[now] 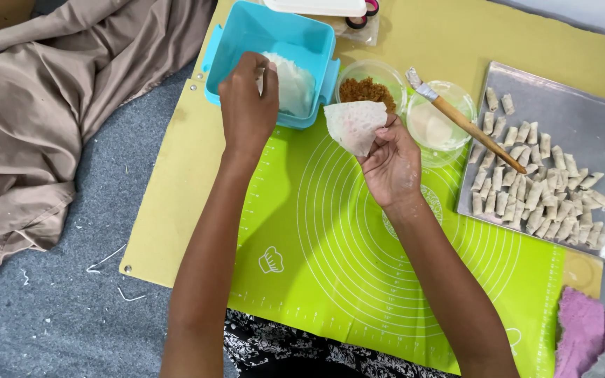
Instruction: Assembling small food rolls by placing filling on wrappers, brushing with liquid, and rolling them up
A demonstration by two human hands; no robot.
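My left hand (248, 105) reaches into a turquoise plastic box (246, 38) and touches the stack of thin white wrappers (294, 84) inside it. My right hand (390, 164) is raised over the green silicone mat (330, 259) and pinches a single thin white wrapper sheet (353, 126) by its lower edge. A clear round cup of brown crumbly filling (367, 89) sits just behind that sheet. To its right, a wooden-handled brush (463, 122) lies across a clear round cup of pale liquid (439, 129).
A metal tray (589, 119) at the right holds several small rolled pastries (537, 189). A yellow board (176, 182) lies under the mat. Beige cloth (36, 119) lies on the grey floor at left; a pink cloth (582, 336) sits at the bottom right.
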